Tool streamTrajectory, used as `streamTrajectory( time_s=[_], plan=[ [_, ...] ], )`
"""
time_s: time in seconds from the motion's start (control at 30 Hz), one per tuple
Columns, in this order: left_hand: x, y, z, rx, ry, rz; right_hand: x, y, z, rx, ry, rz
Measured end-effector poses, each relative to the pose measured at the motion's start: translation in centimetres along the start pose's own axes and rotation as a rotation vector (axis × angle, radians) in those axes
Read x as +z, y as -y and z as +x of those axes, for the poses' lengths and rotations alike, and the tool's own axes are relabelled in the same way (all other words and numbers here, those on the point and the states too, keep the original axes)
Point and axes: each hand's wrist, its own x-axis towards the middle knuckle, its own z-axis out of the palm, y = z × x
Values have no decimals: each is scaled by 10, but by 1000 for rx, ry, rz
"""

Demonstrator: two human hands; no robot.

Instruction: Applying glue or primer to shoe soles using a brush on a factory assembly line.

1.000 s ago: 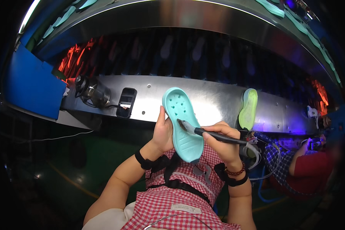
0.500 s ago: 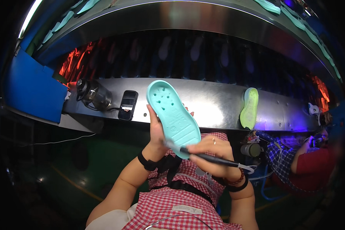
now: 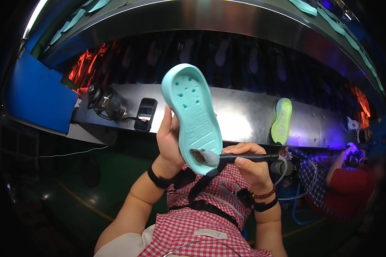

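My left hand (image 3: 167, 139) grips a turquoise shoe sole (image 3: 196, 115) by its left edge, holding it up with its inner face toward me. The sole has a raised rim, several small holes at its far end and ribs at its near end. In my right hand (image 3: 251, 162) is a black-handled brush (image 3: 233, 158), fingers closed round the handle. Its dark bristle tip (image 3: 198, 156) lies over the near end of the sole and seems to touch it. A thin clear tube runs from the back of the handle.
On the metal worktop (image 3: 244, 107) lie a yellow-green sole (image 3: 281, 121), a black phone-like object (image 3: 145, 114) and a dark clear jug (image 3: 108, 103). Dark soles line the unit behind, near glowing red heaters (image 3: 88, 66). A co-worker in red (image 3: 349, 188) sits at the right.
The sole has risen and moved away from me, standing more upright. The brush has swung level, its tip now over the sole's near end instead of by its left edge.
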Motion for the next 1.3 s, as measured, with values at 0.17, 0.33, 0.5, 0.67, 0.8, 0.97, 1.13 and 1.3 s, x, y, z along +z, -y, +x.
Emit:
streamTrajectory(
  time_s=[0.17,0.33,0.5,0.67,0.8,0.97,1.13,1.3],
  plan=[
    [2,24,-17,-13,23,-137,17,-11,2,-49,-109,68],
    [-5,17,-10,-32,44,-106,23,13,1,-68,-43,-248],
    [2,10,-5,-59,53,-184,23,23,12,-213,190,-511],
    [-1,7,-1,-73,90,-107,14,41,20,-125,124,-617],
    [-4,1,4,-68,159,-27,14,38,20,-163,200,-631],
    [-5,-11,10,-230,113,-157,24,38,13,-258,406,-638],
    [-6,-17,17,-596,127,24,17,57,16,-172,336,-877],
    [5,-24,12,-757,73,412,16,75,20,-67,612,-953]
  ],
)
